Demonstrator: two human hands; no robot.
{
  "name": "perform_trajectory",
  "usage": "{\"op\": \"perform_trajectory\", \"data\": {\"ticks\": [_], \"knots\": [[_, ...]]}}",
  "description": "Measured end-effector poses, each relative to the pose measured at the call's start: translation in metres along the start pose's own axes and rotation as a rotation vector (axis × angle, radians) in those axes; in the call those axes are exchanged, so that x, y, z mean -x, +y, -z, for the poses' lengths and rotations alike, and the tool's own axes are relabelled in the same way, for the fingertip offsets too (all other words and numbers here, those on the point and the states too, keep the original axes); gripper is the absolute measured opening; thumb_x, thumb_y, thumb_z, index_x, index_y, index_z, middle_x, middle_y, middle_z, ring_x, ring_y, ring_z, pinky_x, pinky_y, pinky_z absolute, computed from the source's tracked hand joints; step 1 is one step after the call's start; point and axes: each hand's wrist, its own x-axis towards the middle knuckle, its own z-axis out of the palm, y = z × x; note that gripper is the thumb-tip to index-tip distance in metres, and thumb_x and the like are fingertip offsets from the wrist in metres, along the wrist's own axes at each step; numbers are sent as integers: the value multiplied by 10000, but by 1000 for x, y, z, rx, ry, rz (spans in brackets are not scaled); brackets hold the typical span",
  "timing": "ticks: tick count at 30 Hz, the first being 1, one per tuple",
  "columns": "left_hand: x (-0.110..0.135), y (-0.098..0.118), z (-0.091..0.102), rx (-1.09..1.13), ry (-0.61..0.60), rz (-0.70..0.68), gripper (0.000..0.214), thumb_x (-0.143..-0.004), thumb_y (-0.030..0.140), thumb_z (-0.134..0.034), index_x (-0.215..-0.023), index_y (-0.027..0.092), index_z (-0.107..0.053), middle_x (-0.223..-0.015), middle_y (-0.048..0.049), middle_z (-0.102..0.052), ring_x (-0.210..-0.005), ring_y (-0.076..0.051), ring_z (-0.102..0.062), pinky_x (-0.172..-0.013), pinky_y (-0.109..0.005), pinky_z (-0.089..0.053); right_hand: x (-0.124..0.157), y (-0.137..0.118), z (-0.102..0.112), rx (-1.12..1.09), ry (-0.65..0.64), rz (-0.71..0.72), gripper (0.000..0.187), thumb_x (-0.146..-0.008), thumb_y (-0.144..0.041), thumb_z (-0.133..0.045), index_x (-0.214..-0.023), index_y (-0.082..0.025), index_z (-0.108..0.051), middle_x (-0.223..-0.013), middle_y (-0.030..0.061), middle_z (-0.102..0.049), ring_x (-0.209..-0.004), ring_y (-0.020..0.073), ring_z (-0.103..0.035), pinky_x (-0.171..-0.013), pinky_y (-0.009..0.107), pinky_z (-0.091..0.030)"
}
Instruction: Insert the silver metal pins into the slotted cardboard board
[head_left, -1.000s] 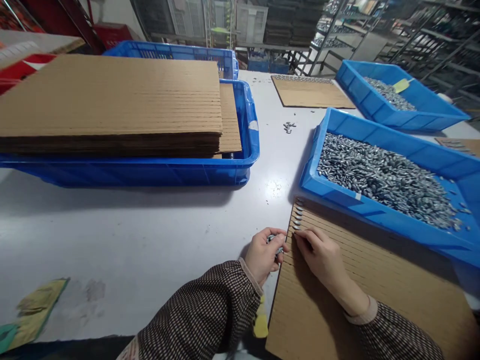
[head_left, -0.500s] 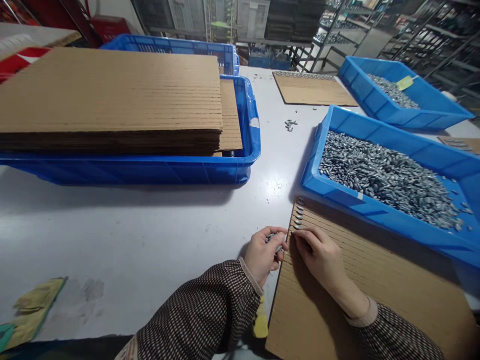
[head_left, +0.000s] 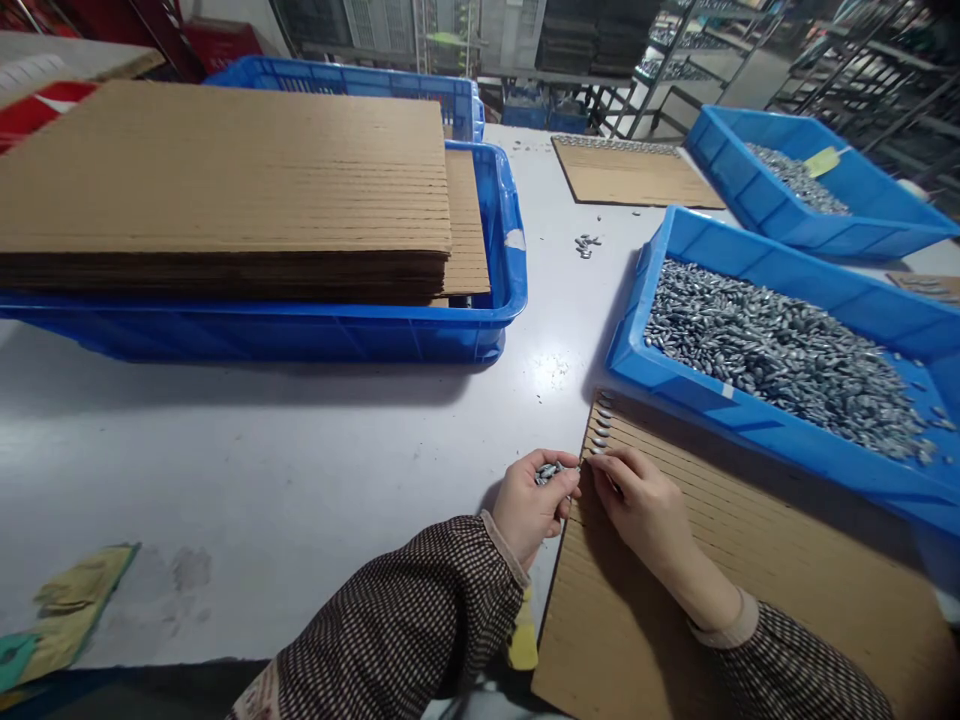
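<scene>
Fingers (head_left: 561, 463) of the left hand (head_left: 534, 505) curl shut around small metal pieces (head_left: 547, 471) beside the slotted cardboard sheet (head_left: 712, 580) on the worktop (head_left: 300, 470). The right hand (head_left: 646, 510) rests on the sheet, fingertips pressed together at a slot, probably pinching one piece. A blue tray (head_left: 675, 388) lies just behind.

White worktable (head_left: 225, 450), metal racks (head_left: 862, 60) behind

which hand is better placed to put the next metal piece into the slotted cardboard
Probably the right hand: its fingertips rest on the slotted cardboard just below the row of seated pieces. The left hand is cupped around loose metal pieces beside the sheet's edge.
</scene>
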Motion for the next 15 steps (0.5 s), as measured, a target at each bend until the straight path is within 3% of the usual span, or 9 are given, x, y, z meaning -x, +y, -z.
{"op": "perform_trajectory", "data": {"ticks": [6,11,15], "knots": [[-1,1,0,5,10,5,226,-740,250,-651,-951,182,-608,-672,25,-558,-482,-45,-413,-379,-136,-192,3,4,2,138,8,134,227,-943,-157,-471,-968,-182,-695,-891,72,-670,-783,169,-623,-646,251,-469],[-2,1,-2,12,39,26,173,-712,186,-607,-884,180,-584,-682,14,-580,-481,-51,-436,-368,-144,-170,1,7,5,-41,-24,87,232,-948,-168,-463,-1009,-199,-685,-943,81,-671,-831,182,-638,-718,287,-522],[-1,6,-1,66,56,14,170,-760,244,-611,-911,174,-575,-700,10,-569,-465,-44,-424,-362,-145,-155,0,0,11,-153,67,32,207,-935,-178,-511,-1083,-212,-652,-977,79,-670,-838,180,-649,-726,294,-536]]}}
